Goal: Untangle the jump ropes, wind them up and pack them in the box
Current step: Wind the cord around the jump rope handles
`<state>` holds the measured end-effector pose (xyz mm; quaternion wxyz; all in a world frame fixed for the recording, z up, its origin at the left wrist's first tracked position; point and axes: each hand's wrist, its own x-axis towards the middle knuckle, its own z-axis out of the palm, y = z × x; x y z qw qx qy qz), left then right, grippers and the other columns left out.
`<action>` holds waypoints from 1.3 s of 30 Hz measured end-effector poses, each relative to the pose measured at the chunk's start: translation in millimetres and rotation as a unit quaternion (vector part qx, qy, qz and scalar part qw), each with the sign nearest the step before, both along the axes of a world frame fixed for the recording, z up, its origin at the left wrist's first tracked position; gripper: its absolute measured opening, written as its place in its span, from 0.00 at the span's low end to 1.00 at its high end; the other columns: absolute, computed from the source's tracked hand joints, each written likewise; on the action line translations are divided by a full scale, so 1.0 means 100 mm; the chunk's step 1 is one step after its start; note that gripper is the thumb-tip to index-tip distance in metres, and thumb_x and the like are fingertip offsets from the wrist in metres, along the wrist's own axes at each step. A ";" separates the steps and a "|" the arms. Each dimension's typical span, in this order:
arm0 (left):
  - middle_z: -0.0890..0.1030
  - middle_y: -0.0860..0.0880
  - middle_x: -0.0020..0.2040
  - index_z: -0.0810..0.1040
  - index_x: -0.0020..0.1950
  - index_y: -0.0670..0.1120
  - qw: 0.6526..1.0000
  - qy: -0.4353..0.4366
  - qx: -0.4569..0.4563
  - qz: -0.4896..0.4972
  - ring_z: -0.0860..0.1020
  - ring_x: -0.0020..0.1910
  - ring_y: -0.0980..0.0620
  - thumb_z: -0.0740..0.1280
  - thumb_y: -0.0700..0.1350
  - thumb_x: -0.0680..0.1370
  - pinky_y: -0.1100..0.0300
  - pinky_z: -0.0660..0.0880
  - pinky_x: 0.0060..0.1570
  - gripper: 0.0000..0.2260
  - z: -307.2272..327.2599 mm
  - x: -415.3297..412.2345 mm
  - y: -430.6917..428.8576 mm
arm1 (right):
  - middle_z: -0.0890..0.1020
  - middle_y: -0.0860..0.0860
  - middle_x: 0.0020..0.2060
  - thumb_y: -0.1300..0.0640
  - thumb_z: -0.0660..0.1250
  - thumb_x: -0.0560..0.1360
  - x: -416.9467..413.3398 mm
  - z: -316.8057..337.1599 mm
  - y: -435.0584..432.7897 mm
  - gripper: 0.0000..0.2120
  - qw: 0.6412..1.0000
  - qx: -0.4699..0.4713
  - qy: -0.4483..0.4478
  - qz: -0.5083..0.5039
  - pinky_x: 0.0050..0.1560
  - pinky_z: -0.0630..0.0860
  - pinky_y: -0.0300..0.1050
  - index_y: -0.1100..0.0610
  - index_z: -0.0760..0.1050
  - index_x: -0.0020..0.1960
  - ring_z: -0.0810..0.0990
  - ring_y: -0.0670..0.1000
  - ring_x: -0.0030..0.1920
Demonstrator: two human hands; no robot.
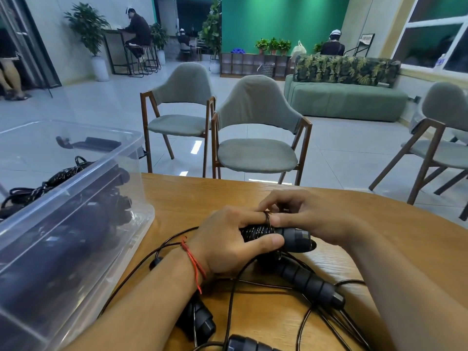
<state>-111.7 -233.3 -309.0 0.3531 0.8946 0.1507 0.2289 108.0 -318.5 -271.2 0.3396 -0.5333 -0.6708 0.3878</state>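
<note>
- The left hand grips the bundle, a rope wound tight round its handles, with the thumb below and the fingers curled over the top.
- A turn of cord loops round the left forefinger, just above the bundle.
- The right hand comes in from the other side, its fingers curled and pinching that cord at the loop.
- The bundle sits low over the middle of the table; whether it touches the wood cannot be told.
- Loose ropes lie tangled on the table beneath the wrists.
- One ribbed handle lies just beside the bundle, and another handle is partly under the left forearm.
- A red string circles the left wrist.
- The box, clear and open, stands on the table's left side and holds wound ropes.
- Two chairs stand beyond the table.
</note>
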 end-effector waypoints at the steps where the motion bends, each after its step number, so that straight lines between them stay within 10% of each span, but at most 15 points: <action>1: 0.84 0.53 0.47 0.85 0.59 0.55 1.000 -0.010 -0.006 -0.003 0.83 0.47 0.50 0.66 0.66 0.80 0.43 0.79 0.43 0.18 0.00 0.00 0.00 | 0.83 0.49 0.51 0.47 0.73 0.79 0.01 -0.02 0.01 0.09 1.000 0.011 -0.002 -0.012 0.59 0.79 0.56 0.48 0.84 0.57 0.81 0.55 0.55; 8: 0.84 0.52 0.43 0.84 0.55 0.57 0.996 -0.058 -0.062 -0.022 0.83 0.44 0.47 0.65 0.62 0.82 0.38 0.79 0.42 0.13 0.00 0.02 -0.03 | 0.82 0.58 0.50 0.39 0.66 0.83 0.05 -0.16 0.07 0.19 0.999 0.016 0.000 -0.029 0.58 0.76 0.65 0.54 0.79 0.47 0.80 0.61 0.53; 14: 0.84 0.50 0.49 0.83 0.62 0.51 0.995 -0.033 -0.093 -0.030 0.84 0.49 0.47 0.70 0.62 0.78 0.45 0.83 0.47 0.19 0.01 0.01 -0.01 | 0.78 0.49 0.36 0.37 0.69 0.76 0.00 -0.19 0.15 0.15 0.997 -0.001 0.060 -0.045 0.39 0.75 0.39 0.46 0.78 0.38 0.77 0.46 0.37; 19: 0.83 0.54 0.51 0.80 0.64 0.54 0.998 -0.002 -0.062 -0.031 0.83 0.51 0.54 0.78 0.54 0.76 0.61 0.80 0.46 0.19 0.00 0.04 -0.02 | 0.75 0.48 0.32 0.46 0.71 0.80 0.06 -0.21 0.19 0.18 0.988 0.006 0.118 -0.101 0.36 0.73 0.38 0.57 0.74 0.40 0.74 0.43 0.32; 30: 0.83 0.45 0.48 0.83 0.57 0.52 0.981 -0.073 -0.178 -0.017 0.83 0.47 0.44 0.70 0.61 0.75 0.40 0.83 0.46 0.17 -0.04 0.04 -0.01 | 0.81 0.43 0.29 0.74 0.61 0.82 0.06 -0.26 0.20 0.21 0.983 0.037 0.026 -0.178 0.38 0.75 0.28 0.52 0.77 0.41 0.80 0.34 0.32; 35: 0.84 0.40 0.49 0.81 0.60 0.45 0.949 -0.177 -0.256 0.038 0.84 0.42 0.43 0.67 0.61 0.78 0.51 0.80 0.35 0.22 0.02 0.02 0.04 | 0.79 0.42 0.32 0.47 0.66 0.84 0.04 -0.32 0.14 0.16 0.976 0.113 -0.025 -0.185 0.43 0.71 0.37 0.44 0.82 0.38 0.75 0.41 0.37; 39: 0.84 0.38 0.50 0.75 0.66 0.48 0.930 -0.215 -0.286 0.082 0.84 0.39 0.40 0.69 0.59 0.79 0.52 0.78 0.30 0.21 0.02 0.01 0.12 | 0.77 0.45 0.33 0.47 0.64 0.86 0.02 -0.33 0.13 0.19 0.973 0.120 -0.058 -0.187 0.46 0.70 0.42 0.47 0.77 0.37 0.74 0.45 0.38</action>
